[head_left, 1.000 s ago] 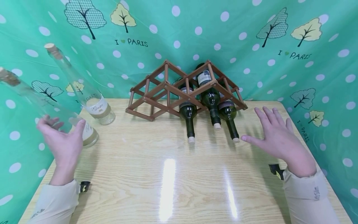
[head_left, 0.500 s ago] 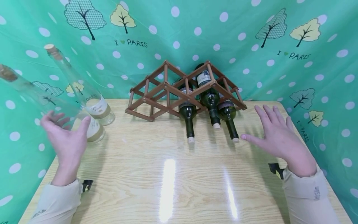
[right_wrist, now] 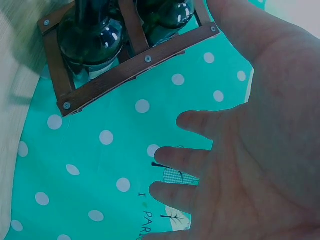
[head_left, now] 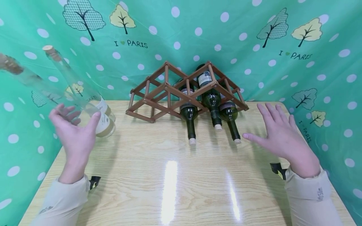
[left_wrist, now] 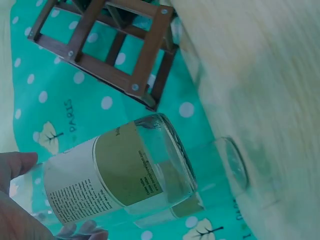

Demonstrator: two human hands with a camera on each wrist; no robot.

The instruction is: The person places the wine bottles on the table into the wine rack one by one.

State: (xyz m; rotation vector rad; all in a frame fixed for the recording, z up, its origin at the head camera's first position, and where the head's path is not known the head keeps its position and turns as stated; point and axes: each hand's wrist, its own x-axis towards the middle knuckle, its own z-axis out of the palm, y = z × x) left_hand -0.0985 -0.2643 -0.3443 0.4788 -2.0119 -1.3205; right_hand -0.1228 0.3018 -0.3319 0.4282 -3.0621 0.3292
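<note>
My left hand (head_left: 77,124) grips a clear glass bottle (head_left: 103,125) low on its body. The bottle is tilted, its corked neck pointing up and left, its base off the table. In the left wrist view the bottle (left_wrist: 120,175) shows a white and olive label, with my left hand (left_wrist: 20,200) behind it. A second clear corked bottle (head_left: 70,78) stands just behind it. My right hand (head_left: 275,131) hovers open, fingers spread, right of the wooden rack (head_left: 169,91). In the right wrist view my right hand (right_wrist: 240,165) holds nothing.
Three dark green bottles (head_left: 212,100) lie in the rack's right cells, necks toward me; two show in the right wrist view (right_wrist: 90,35). The rack's left cells (left_wrist: 110,45) hold nothing. The wooden table (head_left: 169,175) meets a green dotted cloth (head_left: 226,37) behind and at both sides.
My left hand has carried the tilted clear bottle to the right and slightly up, nearer the standing bottle and the rack. The right hand has barely moved.
</note>
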